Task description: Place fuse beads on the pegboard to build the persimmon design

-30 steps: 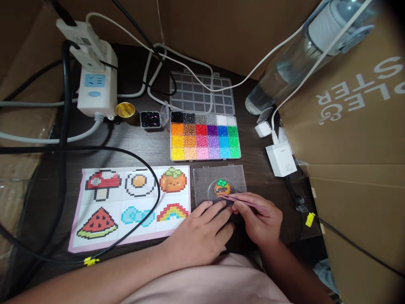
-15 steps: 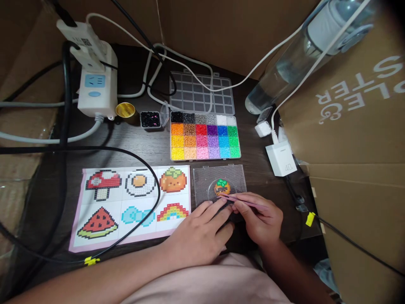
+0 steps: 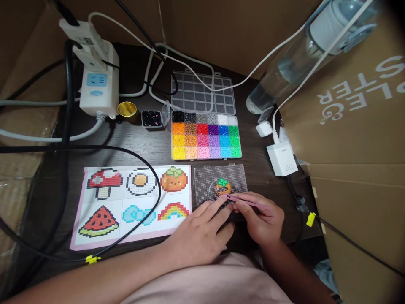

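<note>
Pinched in my right hand (image 3: 265, 217) are pink tweezers (image 3: 249, 202), their tips at the lower edge of a small bead figure (image 3: 223, 187). The figure is orange with a green top and lies on a clear pegboard (image 3: 202, 179). My left hand (image 3: 205, 230) rests over the board's near left part, fingers stretched out, its index fingertip beside the tweezer tips. Whether a bead sits between the tips is too small to tell. To the left lies a pattern sheet (image 3: 122, 242) with pixel pictures, among them an orange fruit like the bead figure.
An open bead box (image 3: 207, 159) with many colours stands behind the pegboard. Left of it are a small box of black beads (image 3: 152, 119) and a gold-coloured cup (image 3: 127, 109). A power strip (image 3: 99, 95), a white charger (image 3: 282, 158), a bottle (image 3: 275, 82) and loose cables (image 3: 136, 154) surround the space.
The tweezer tips have shifted very slightly along the figure's lower edge. My left hand stays in place, and the whole view has moved a little.
</note>
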Available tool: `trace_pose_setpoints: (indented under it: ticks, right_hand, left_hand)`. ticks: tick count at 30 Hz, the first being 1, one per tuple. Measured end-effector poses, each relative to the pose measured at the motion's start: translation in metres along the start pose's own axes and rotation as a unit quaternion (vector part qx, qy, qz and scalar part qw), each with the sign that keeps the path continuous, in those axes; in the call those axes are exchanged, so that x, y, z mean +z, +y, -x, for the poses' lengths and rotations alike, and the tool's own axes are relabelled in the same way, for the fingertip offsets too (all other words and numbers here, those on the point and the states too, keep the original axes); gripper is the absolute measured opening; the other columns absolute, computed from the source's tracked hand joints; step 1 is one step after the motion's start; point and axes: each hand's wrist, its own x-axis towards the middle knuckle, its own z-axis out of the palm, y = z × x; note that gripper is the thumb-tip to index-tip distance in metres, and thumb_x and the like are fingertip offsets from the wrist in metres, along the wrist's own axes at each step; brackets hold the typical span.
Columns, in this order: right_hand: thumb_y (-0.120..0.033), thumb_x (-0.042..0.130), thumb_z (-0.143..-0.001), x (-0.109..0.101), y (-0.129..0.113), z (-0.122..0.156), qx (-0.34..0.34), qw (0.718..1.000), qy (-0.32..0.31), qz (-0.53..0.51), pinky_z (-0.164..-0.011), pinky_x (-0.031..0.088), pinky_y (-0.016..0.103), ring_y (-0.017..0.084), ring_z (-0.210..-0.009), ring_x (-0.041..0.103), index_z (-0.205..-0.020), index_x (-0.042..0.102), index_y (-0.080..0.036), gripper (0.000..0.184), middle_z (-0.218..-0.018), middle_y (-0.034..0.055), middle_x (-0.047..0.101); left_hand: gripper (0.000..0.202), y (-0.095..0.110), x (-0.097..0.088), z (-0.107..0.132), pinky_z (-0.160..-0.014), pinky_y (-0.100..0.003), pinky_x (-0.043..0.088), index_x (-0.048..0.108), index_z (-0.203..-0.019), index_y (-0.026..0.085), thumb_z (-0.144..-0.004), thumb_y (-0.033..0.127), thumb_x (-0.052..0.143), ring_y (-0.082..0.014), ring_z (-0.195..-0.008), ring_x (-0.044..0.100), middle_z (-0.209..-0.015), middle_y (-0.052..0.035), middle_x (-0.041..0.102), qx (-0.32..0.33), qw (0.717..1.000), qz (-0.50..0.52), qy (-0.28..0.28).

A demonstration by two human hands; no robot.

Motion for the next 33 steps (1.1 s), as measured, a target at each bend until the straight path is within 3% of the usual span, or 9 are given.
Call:
trace_pose_setpoints:
  ticks: [26, 33]
  right_hand:
    - [-0.005, 0.07, -0.082, 0.0013, -0.0019, 0.0023, 0.003, 0.999, 0.023, -0.029, -0.057, 0.061, 0.025, 0.013, -0.062, 0.071, -0.101, 0.078, -0.028, 0.031, -0.089, 0.0017, 0.078]
    - [-0.007, 0.071, -0.083, 0.0011, -0.0018, 0.0022, 0.007, 0.999, 0.033, -0.038, -0.056, 0.06, 0.027, 0.014, -0.06, 0.069, -0.1, 0.078, -0.025, 0.026, -0.088, 0.0039, 0.078]
  left_hand:
    - [0.024, 0.0009, 0.0012, -0.0006, -0.107, -0.051, 0.04, 0.063, -0.113, 0.014, -0.094, 0.028, 0.056, -0.0413, -0.142, 0.034, -0.139, -0.0172, 0.052, 0.001, 1.0, -0.005, 0.002]
    - [0.026, 0.0007, 0.0013, 0.001, -0.109, -0.047, 0.036, 0.062, -0.114, 0.015, -0.096, 0.032, 0.054, -0.0337, -0.14, 0.039, -0.142, -0.0172, 0.051, 0.01, 1.0, -0.013, -0.002]
